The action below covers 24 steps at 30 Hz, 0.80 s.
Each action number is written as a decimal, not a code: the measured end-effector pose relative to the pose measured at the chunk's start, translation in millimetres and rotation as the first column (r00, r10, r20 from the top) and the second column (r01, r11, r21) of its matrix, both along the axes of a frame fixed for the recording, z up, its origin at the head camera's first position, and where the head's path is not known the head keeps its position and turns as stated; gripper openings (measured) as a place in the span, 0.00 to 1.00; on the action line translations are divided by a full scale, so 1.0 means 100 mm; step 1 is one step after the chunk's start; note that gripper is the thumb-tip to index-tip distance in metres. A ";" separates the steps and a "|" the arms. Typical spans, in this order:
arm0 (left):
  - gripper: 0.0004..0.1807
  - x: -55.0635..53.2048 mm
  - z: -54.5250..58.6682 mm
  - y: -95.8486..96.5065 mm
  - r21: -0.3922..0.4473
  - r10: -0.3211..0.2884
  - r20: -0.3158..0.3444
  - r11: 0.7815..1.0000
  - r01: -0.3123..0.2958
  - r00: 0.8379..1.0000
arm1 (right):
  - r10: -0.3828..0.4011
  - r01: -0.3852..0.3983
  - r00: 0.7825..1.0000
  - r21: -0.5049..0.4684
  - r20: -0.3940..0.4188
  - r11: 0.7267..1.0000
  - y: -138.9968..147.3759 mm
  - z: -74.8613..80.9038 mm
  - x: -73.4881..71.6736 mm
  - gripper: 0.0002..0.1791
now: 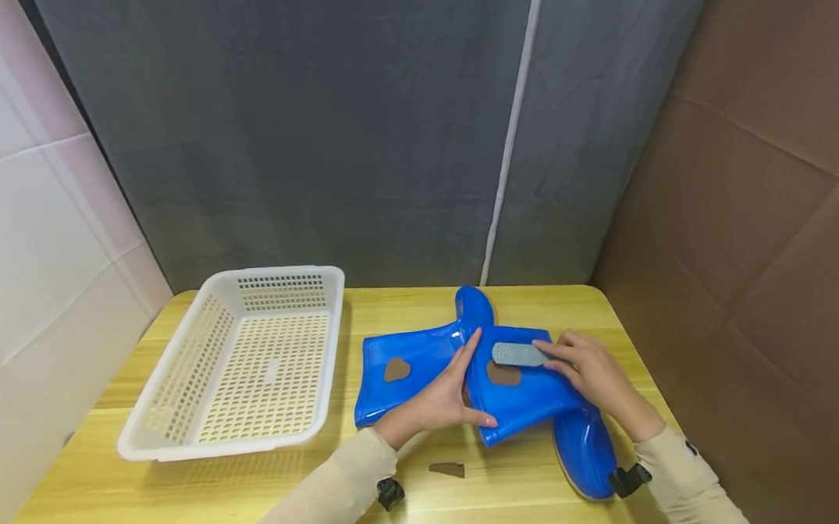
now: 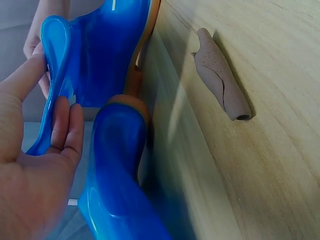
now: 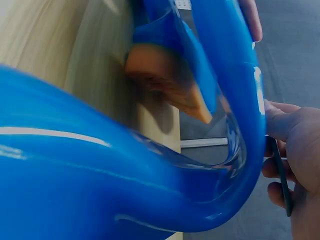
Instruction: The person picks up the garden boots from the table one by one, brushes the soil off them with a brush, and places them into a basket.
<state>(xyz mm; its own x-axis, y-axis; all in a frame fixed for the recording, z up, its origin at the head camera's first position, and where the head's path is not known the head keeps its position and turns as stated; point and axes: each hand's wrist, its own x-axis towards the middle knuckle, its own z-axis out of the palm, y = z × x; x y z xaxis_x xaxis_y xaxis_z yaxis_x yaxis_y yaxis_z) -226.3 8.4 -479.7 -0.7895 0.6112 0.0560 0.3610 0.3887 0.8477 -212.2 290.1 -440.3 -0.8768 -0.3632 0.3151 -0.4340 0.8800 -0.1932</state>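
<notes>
A blue rain boot [image 1: 531, 406] lies on its side, shaft opening to the left and foot toward the near right. My left hand [image 1: 442, 394] grips its rim, fingers and thumb spread along the opening; the left wrist view shows the rim [image 2: 55, 55] between them. My right hand [image 1: 596, 368] pinches a flat grey tool [image 1: 518, 354] with a dotted face. The tool lies over the boot shaft, partly covering a brown patch [image 1: 504, 374]. Behind and left lies a second blue boot [image 1: 416, 356], with a similar brown patch [image 1: 397, 369].
A white perforated plastic basket [image 1: 335, 359] stands at the left of the wooden table [image 1: 528, 499]. A small rolled brown piece [image 2: 222, 75] lies near the front, before the left hand. A dark grey panel [image 1: 302, 142] rises behind the table, a brown one [image 1: 761, 200] at the right.
</notes>
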 end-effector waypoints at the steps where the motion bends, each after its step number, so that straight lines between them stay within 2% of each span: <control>1: 0.72 -0.01 -0.01 0.00 0.000 -0.003 -0.002 1.000 0.003 1.000 | 0.000 0.000 1.000 0.006 0.012 1.000 0.00 -0.01 0.00 0.23; 7: 0.72 -0.01 -0.03 0.00 -0.003 -0.013 -0.005 1.000 0.013 1.000 | -0.001 -0.002 0.999 0.062 0.043 0.998 0.01 -0.03 0.04 0.21; 12: 0.73 -0.03 -0.06 0.00 -0.018 -0.021 0.018 1.000 0.022 1.000 | 0.011 -0.017 0.999 0.123 0.051 0.992 0.01 -0.03 0.08 0.21; 21: 0.73 -0.07 -0.04 -0.01 -0.019 -0.019 0.015 1.000 0.019 1.000 | 0.039 -0.048 0.997 0.132 0.072 0.990 0.01 0.00 0.13 0.21; 24: 0.73 -0.10 -0.02 -0.02 -0.017 -0.029 0.012 0.999 0.029 1.000 | 0.080 -0.088 0.995 0.142 0.065 0.986 0.02 0.01 0.14 0.20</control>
<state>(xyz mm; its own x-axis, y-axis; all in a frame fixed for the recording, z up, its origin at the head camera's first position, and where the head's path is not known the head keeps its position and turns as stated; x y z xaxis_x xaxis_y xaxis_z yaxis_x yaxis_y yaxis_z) -236.1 6.0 -481.7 -0.7720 0.6345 0.0365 0.3626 0.3925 0.8453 -198.6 291.8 -438.8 -0.8566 -0.4744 0.2028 -0.4992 0.8614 -0.0935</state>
